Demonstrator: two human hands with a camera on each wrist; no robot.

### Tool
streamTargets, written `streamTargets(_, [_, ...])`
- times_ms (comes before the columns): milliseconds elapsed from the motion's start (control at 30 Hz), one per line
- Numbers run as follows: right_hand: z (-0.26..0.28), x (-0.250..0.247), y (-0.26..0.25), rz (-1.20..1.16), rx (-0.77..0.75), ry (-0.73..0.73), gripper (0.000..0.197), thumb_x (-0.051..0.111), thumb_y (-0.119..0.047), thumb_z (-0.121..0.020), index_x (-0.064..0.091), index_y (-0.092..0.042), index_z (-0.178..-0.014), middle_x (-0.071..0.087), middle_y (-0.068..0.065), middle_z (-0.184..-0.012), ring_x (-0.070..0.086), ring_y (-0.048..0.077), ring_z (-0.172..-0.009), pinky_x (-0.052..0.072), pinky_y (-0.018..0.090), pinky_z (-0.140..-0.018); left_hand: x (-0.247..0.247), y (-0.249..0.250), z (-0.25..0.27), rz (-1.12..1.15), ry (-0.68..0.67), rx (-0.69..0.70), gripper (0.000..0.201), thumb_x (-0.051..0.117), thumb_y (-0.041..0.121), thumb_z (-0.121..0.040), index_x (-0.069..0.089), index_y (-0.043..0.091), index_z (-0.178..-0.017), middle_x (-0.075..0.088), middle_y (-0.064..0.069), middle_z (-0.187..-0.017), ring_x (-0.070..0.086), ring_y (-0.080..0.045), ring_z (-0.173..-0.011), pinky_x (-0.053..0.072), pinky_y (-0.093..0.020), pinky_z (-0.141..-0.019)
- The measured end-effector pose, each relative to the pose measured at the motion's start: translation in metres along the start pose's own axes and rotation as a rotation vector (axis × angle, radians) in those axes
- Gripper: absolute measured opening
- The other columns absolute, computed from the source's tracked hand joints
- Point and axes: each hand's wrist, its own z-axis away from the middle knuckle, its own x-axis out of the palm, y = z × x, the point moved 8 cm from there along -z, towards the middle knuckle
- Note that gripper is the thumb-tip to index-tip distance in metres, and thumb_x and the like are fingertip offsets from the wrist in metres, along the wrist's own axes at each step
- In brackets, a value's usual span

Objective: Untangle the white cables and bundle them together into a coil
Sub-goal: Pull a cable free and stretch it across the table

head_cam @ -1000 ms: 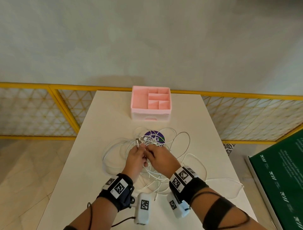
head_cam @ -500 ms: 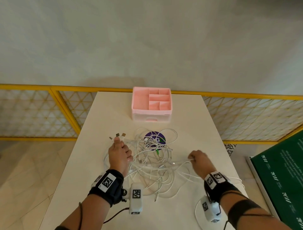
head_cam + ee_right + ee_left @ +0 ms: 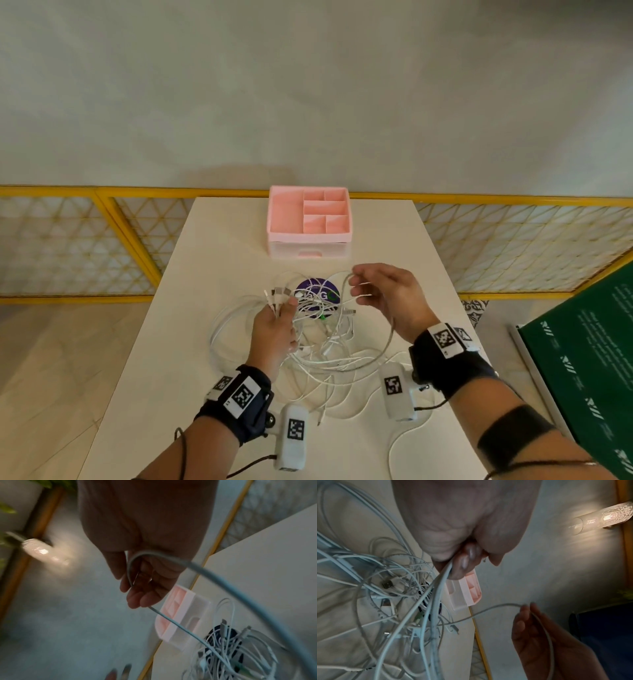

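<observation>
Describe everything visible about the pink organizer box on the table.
The pink organizer box stands upright at the table's far edge, beyond the tangled white cables. It looks like matte plastic: an open top tray split into one large compartment and several smaller ones, all apparently empty, above a paler base with a drawer-like handle recess. Neither hand touches it.

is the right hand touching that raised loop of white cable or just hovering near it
Touching. The right wrist view shows the raised loop of white cable curving through the right hand, pinched at the fingertips; the head view agrees.
</observation>
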Motion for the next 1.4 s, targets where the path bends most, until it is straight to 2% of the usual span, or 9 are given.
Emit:
streamTargets(233, [0.017, 0.063, 0.036, 0.194, 0.011, -0.292, 0.018, 0.059, 0.011, -0.091, 0.058, -0.005, -0.101, 0.070, 0.021, -0.090, 0.068, 0.024, -0.070, 0.054, 0.031, -0.064, 0.016, 0.005, 0.005, 0.009, -0.099, -0.057, 0.036, 0.063, 0.040, -0.096, 0.064, 0.007, -0.080, 0.037, 0.003, -0.052, 0.029, -0.012, -0.044, 0.025, -0.022, -0.042])
streamTargets(367, [0.025, 0.064, 0.072, 0.267, 0.174, -0.338, 0.020, 0.063, 0.010, -0.086, 0.059, -0.007, -0.096, 0.072, 0.019, -0.086, 0.068, 0.022, -0.069, 0.052, 0.029, -0.062, 0.021, 0.020, 0.014, -0.075, -0.156, 0.029, 0.024, 0.069, 0.017, -0.093, 0.061, 0.011, -0.071, 0.042, 0.000, -0.048, 0.035, -0.011, -0.039, 0.026, -0.020, -0.040])
streamTargets(433, [0.027, 0.057, 0.086, 0.238, 0.308, -0.288, 0.014, 0.063, -0.008, -0.086, 0.065, -0.007, -0.100, 0.073, 0.017, -0.091, 0.068, 0.022, -0.075, 0.052, 0.029, -0.064, 0.021, 0.022, 0.015, -0.115, -0.185, 0.061, 0.028, 0.070, 0.012, -0.092, 0.060, 0.015, -0.066, 0.039, 0.004, -0.046, 0.033, -0.010, -0.037, 0.026, -0.020, -0.041])
streamTargets(600, [0.010, 0.046, 0.089, -0.224, 0.467, -0.075, 0.049, 0.037, -0.043, -0.104, 0.063, -0.001, -0.104, 0.067, 0.014, -0.085, 0.063, 0.025, -0.065, 0.049, 0.035, -0.061, 0.027, 0.010, 0.022, -0.242, -0.312, 0.039, 0.023, 0.076, 0.013, -0.087, 0.059, 0.010, -0.072, 0.037, 0.003, -0.051, 0.029, -0.011, -0.042, 0.026, -0.022, -0.044])
streamTargets(867, [-0.027, 0.013, 0.062, -0.339, 0.491, 0.225, 0.035, 0.043, -0.032, -0.106, 0.053, 0.000, -0.095, 0.053, 0.011, -0.065, 0.057, 0.025, -0.054, 0.057, 0.035, -0.052, 0.013, 0.007, 0.030, -0.258, -0.373, 0.007, 0.028, 0.076, 0.011, -0.087, 0.065, 0.018, -0.061, 0.031, 0.003, -0.052, 0.025, -0.011, -0.044, 0.028, -0.023, -0.044])
streamTargets(967, [-0.024, 0.020, 0.047, -0.208, 0.424, 0.135, 0.032, 0.041, -0.024, -0.107, 0.060, -0.001, -0.097, 0.040, 0.002, -0.050, 0.044, 0.015, -0.042, 0.048, 0.027, -0.045, 0.007, 0.007, 0.030, -0.319, -0.349, 0.018, 0.025, 0.076, 0.013, -0.087, 0.061, 0.012, -0.067, 0.034, 0.002, -0.052, 0.029, -0.011, -0.044, 0.032, -0.023, -0.044])
streamTargets(1133, [-0.016, 0.059, -0.022, -0.314, 0.087, -0.131, 0.022, 0.043, -0.013, -0.101, 0.064, -0.005, -0.103, 0.039, 0.005, -0.063, 0.040, 0.019, -0.053, 0.042, 0.033, -0.059, -0.008, -0.002, 0.019, -0.309, -0.169, -0.010, 0.030, 0.077, 0.018, -0.085, 0.065, -0.009, -0.089, 0.040, 0.005, -0.051, 0.036, -0.009, -0.042, 0.035, -0.022, -0.042])
streamTargets(1300, [-0.007, 0.070, -0.044, -0.319, 0.035, -0.214, 0.023, 0.046, -0.026, -0.101, 0.056, -0.014, -0.085, 0.031, 0.000, -0.059, 0.025, 0.014, -0.052, 0.025, 0.028, -0.051, -0.006, 0.006, 0.019, -0.140, -0.156, -0.007, 0.030, 0.075, 0.017, -0.088, 0.066, 0.022, -0.060, 0.027, 0.004, -0.054, 0.023, -0.013, -0.048, 0.023, -0.023, -0.045])
streamTargets(1400, [-0.003, 0.061, -0.038, -0.134, -0.019, -0.178, 0.026, 0.049, -0.028, -0.103, 0.059, -0.008, -0.090, 0.023, -0.002, -0.053, 0.020, 0.012, -0.045, 0.021, 0.025, -0.046, -0.008, 0.010, 0.018, -0.005, -0.118, -0.020, 0.015, 0.072, 0.015, -0.091, 0.069, 0.015, -0.076, 0.021, 0.002, -0.059, 0.018, -0.014, -0.050, 0.020, -0.024, -0.046])
